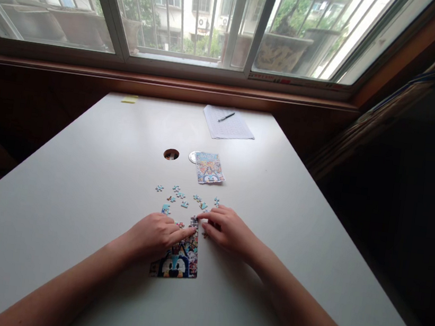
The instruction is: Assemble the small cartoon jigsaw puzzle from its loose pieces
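Note:
A partly assembled jigsaw puzzle (175, 267) lies on the white table, showing a dark blue and white cartoon face at its near end. My left hand (155, 236) rests over its left side, index finger stretched across it and the other fingers curled, covering part of the picture. At the puzzle's upper right edge, my right hand (228, 229) touches a puzzle piece (194, 220) with its index fingertip; the thumb is apart from that finger. Several loose light-blue puzzle pieces (181, 195) are scattered just beyond both hands. Another piece (205, 234) lies under the right thumb, partly hidden.
Past the loose pieces lies a printed picture card (210, 169), overlapping a round silver disc (192, 156). A round hole (171, 155) opens in the tabletop (78, 182). Farther back are paper sheets (230, 129), a pen (226, 117) and yellow sticky notes (129, 99), below a barred window.

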Tool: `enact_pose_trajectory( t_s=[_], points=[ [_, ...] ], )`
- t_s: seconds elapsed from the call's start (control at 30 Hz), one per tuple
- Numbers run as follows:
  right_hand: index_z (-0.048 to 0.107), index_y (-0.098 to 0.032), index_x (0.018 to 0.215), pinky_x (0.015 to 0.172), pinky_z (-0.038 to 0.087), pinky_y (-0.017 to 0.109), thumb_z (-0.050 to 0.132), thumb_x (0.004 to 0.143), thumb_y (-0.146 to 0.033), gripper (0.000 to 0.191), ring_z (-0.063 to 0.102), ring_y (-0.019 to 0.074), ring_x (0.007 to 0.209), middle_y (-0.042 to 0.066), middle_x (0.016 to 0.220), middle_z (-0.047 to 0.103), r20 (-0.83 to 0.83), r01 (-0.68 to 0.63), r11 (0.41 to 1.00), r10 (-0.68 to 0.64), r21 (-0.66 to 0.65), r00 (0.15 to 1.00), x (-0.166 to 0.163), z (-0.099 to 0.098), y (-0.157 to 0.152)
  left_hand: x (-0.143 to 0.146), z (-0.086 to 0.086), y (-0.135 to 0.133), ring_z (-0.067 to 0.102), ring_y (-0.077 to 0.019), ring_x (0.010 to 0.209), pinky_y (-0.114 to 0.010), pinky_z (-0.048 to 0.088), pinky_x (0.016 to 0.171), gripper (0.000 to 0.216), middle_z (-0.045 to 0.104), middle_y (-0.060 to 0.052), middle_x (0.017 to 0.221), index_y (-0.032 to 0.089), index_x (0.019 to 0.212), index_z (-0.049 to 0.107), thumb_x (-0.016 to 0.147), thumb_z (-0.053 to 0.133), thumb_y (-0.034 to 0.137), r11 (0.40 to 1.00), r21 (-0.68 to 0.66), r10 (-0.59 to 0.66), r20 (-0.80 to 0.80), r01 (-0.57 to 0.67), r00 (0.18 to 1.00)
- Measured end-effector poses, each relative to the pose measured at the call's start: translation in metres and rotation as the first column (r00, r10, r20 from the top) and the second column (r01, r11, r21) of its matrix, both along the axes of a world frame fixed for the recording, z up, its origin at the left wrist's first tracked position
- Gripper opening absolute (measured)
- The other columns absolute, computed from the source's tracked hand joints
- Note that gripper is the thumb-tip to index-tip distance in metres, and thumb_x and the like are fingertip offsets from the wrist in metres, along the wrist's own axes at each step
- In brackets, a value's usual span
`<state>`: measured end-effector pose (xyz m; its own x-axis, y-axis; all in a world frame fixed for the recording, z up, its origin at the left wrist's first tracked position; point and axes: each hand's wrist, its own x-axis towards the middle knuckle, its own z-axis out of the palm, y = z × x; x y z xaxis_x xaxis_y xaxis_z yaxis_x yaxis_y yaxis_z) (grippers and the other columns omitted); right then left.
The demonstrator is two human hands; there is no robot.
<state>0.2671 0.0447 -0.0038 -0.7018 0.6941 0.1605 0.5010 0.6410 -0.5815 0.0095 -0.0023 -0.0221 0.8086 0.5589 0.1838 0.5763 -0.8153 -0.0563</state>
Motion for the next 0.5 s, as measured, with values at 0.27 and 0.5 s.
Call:
enact_pose_trajectory(
  t_s=[0.27, 0.5],
  points=[
    [0.073, -0.024, 0.103, 0.086, 0.044, 0.034, 0.060, 0.091, -0.021, 0.018, 0.060, 0.0198, 0.091, 0.003, 0.090, 0.072, -0.029, 0.103, 0.980, -0.110, -0.172, 0.994, -0.0043, 0.0048, 0.0001, 0.0015, 0.0048, -0.0007, 0.061, -0.0173, 0.068, -0.029, 0.042, 0.060, 0.058, 0.070, -0.002, 0.081, 0.021, 0.137, 0.048, 0.083, 0.048, 0.002, 1.000, -0.022, 0.000, 0.016, 0.000, 1.000],
    [0.071, -0.022, 0.087, 0.082, 0.042, 0.032, 0.068, 0.085, -0.017, 0.007, 0.057, 0.0185, 0.087, 0.002, 0.083, 0.066, -0.073, 0.163, 0.967, -0.180, -0.198, 0.981, -0.0089, 0.0033, -0.0024, 0.0018, 0.0062, -0.0002, 0.061, -0.0183, 0.068, -0.030, 0.042, 0.059, 0.058, 0.070, -0.001, 0.082, 0.021, 0.136, 0.048, 0.081, 0.049, 0.002, 1.000, -0.027, -0.006, 0.008, 0.006, 1.000]
  ],
)
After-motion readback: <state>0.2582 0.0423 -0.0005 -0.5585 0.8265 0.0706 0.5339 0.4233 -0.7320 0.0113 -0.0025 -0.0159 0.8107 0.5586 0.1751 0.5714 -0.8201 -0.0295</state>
